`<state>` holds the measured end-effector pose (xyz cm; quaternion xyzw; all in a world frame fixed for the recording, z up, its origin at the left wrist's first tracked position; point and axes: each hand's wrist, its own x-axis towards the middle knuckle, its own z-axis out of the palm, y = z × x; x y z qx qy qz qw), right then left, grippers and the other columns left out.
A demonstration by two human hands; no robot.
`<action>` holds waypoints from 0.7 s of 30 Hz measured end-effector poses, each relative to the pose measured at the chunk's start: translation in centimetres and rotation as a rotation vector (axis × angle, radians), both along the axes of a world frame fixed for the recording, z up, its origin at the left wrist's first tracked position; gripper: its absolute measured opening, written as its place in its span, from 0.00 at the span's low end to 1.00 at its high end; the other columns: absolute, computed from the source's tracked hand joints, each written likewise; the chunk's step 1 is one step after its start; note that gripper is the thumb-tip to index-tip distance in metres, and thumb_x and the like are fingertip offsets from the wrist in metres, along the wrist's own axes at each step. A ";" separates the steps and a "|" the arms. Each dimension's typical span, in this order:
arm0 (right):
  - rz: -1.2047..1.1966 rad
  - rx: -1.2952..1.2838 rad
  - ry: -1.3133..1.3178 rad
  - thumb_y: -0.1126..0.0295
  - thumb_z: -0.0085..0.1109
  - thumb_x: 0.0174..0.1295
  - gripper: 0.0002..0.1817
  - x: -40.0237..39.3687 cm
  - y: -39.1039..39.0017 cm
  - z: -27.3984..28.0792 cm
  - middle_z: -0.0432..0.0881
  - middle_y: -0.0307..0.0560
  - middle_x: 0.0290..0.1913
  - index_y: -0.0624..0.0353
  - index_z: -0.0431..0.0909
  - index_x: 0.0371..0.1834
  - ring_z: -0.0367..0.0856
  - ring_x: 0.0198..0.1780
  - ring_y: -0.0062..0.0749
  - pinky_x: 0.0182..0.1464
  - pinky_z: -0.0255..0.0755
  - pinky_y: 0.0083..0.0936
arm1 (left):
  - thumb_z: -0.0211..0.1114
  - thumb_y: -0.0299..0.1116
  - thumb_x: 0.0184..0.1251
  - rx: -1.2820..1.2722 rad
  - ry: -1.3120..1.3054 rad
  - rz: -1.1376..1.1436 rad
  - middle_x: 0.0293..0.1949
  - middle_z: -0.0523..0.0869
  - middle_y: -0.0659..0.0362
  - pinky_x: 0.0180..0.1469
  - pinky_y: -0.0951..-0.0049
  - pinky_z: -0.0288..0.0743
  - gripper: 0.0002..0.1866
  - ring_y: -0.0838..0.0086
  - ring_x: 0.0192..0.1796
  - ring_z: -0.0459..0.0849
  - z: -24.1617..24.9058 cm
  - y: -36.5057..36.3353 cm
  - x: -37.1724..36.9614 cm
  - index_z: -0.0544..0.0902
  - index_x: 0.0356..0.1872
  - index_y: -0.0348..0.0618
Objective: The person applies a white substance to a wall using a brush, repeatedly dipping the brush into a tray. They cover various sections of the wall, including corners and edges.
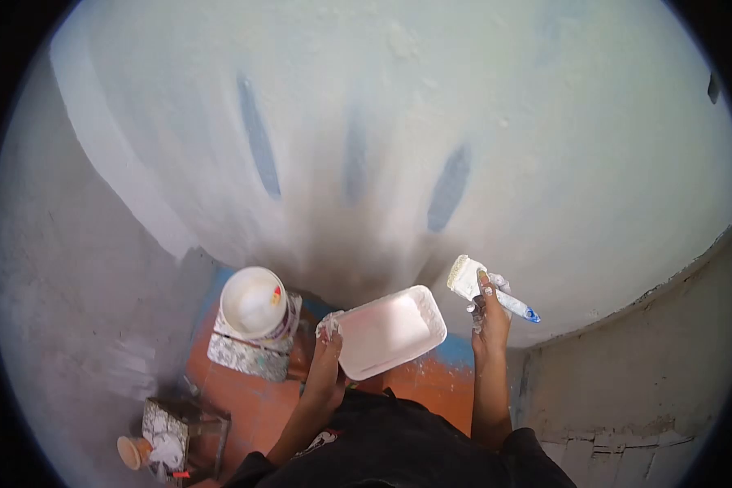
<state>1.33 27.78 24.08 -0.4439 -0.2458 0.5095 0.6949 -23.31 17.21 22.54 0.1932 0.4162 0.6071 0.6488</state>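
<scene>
My left hand (pixel 327 346), smeared with white paint, grips the left edge of a white rectangular tray (pixel 382 337). A pale coating covers the inside of the tray. In my right hand (pixel 490 309) is a paintbrush (pixel 468 281), its wide head caked with white and pointing up and left. The blue-tipped handle angles down to the right, past my paint-covered fingers. Both hands are closed on what they hold. Ahead stands a wall (pixel 561 179) with whitish paint and a few bluish-grey patches; the brush appears apart from it.
A white bucket (pixel 254 302) stands on a paint-spattered stool (pixel 248 358) at the left. Lower left, a smaller spattered stand (pixel 167 427) bears an orange-brown container (pixel 133 452) and white material. Orange floor (pixel 244 398) lies below, with grey walls (pixel 65 301) on both sides.
</scene>
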 end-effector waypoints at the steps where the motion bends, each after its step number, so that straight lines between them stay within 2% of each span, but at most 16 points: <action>1: 0.020 0.044 -0.009 0.67 0.67 0.63 0.12 -1.1 0.3 1.2 0.79 0.31 0.36 0.50 0.75 0.45 0.75 0.32 0.12 0.29 0.64 0.14 | 0.46 0.32 0.79 -0.013 -0.011 0.012 0.63 0.73 0.57 0.66 0.65 0.70 0.21 0.69 0.66 0.73 0.3 0.0 -1.1 0.62 0.70 0.45; 4: 0.074 0.189 -0.101 0.69 0.68 0.62 0.13 -5.1 2.1 5.7 0.79 0.34 0.38 0.52 0.74 0.46 0.76 0.37 0.15 0.34 0.67 0.16 | 0.46 0.33 0.79 -0.058 -0.016 0.008 0.62 0.73 0.57 0.65 0.65 0.71 0.21 0.68 0.65 0.74 1.9 0.8 -5.0 0.62 0.69 0.46; 7: 0.067 0.411 -0.334 0.71 0.68 0.62 0.14 -8.2 6.3 8.9 0.79 0.37 0.40 0.55 0.73 0.46 0.76 0.41 0.17 0.40 0.70 0.17 | 0.46 0.33 0.79 0.006 -0.107 0.050 0.62 0.73 0.56 0.64 0.65 0.73 0.20 0.67 0.64 0.74 1.3 2.7 -8.5 0.62 0.69 0.46; 8: 0.064 0.482 -0.390 0.73 0.67 0.62 0.15 -9.2 7.1 10.4 0.80 0.40 0.42 0.59 0.73 0.48 0.76 0.44 0.20 0.45 0.72 0.20 | 0.45 0.35 0.80 0.034 -0.061 0.033 0.65 0.70 0.54 0.68 0.55 0.69 0.21 0.61 0.66 0.72 1.3 3.1 -9.5 0.60 0.70 0.48; 11: -0.030 0.549 -0.688 0.76 0.62 0.63 0.13 -12.1 11.2 15.7 0.81 0.44 0.44 0.62 0.76 0.51 0.78 0.44 0.20 0.44 0.71 0.18 | 0.45 0.36 0.80 0.013 -0.024 0.022 0.65 0.70 0.53 0.68 0.55 0.69 0.21 0.61 0.66 0.72 4.4 5.7 -10.9 0.59 0.70 0.47; 14: -0.056 0.688 -0.953 0.75 0.63 0.62 0.17 -13.8 16.7 19.6 0.83 0.45 0.44 0.61 0.77 0.54 0.80 0.42 0.26 0.43 0.71 0.21 | 0.44 0.31 0.79 -0.016 -0.112 0.055 0.64 0.71 0.52 0.66 0.63 0.72 0.21 0.64 0.65 0.73 9.5 8.3 -11.7 0.60 0.69 0.44; 17: -0.321 1.054 -1.662 0.74 0.62 0.61 0.17 -13.9 21.2 25.6 0.83 0.45 0.46 0.59 0.79 0.54 0.81 0.41 0.34 0.42 0.72 0.27 | 0.44 0.31 0.79 -0.089 -0.102 0.035 0.65 0.70 0.51 0.67 0.62 0.70 0.22 0.63 0.67 0.72 11.2 9.8 -12.8 0.59 0.71 0.43; 19: -0.420 1.228 -1.736 0.71 0.61 0.62 0.16 -14.9 23.3 30.1 0.83 0.43 0.47 0.54 0.79 0.54 0.81 0.42 0.39 0.41 0.72 0.33 | 0.44 0.31 0.79 -0.057 -0.082 0.013 0.66 0.69 0.51 0.69 0.61 0.66 0.23 0.63 0.68 0.70 10.8 10.5 -13.8 0.57 0.72 0.42; 21: -0.498 1.303 -1.845 0.71 0.60 0.63 0.14 -16.2 24.2 34.6 0.82 0.42 0.45 0.53 0.80 0.52 0.81 0.42 0.37 0.41 0.72 0.33 | 0.44 0.31 0.78 -0.028 -0.067 -0.004 0.67 0.68 0.51 0.71 0.60 0.64 0.24 0.63 0.69 0.69 11.4 11.0 -13.9 0.56 0.72 0.42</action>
